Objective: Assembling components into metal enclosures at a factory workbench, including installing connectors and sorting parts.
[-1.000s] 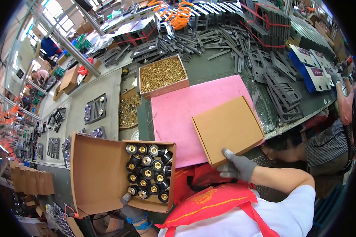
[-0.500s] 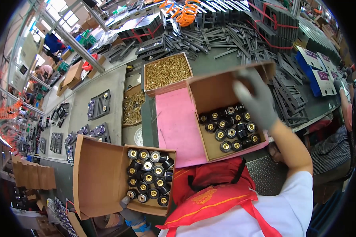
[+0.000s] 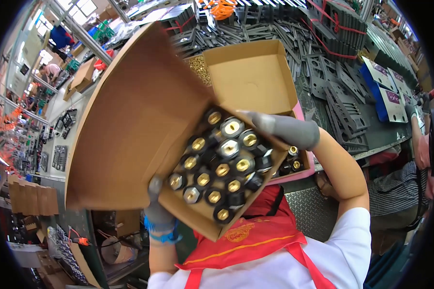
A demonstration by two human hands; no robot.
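A lidded cardboard box [image 3: 190, 212] is held up in front of me, turned and tilted, its large lid [image 3: 135, 115] standing open to the left. Inside lie several black round fittings [image 3: 222, 169] with brass or silver hex centres. At its near left corner my left hand [image 3: 160, 209], in a grey glove, is closed on the box wall. My right hand [image 3: 289, 131], also gloved, grips the far right rim, with its fingertips over the edge. Behind stands a second cardboard box [image 3: 253, 72], lid open; its similar fittings [image 3: 294, 161] are mostly hidden by the raised box.
A pink sheet [image 3: 305, 169] lies under the second box. Small brass parts [image 3: 198, 70] show behind the raised lid. Grey metal plates [image 3: 342, 115] and strips pile up at the back and right. A co-worker's gloved hand [image 3: 411, 110] is near blue-edged panels [image 3: 388, 98] at far right.
The left box has been lifted and swung right, toward the second box. My right hand has left the second box's lid and taken this box's rim. That lid has tipped farther back.
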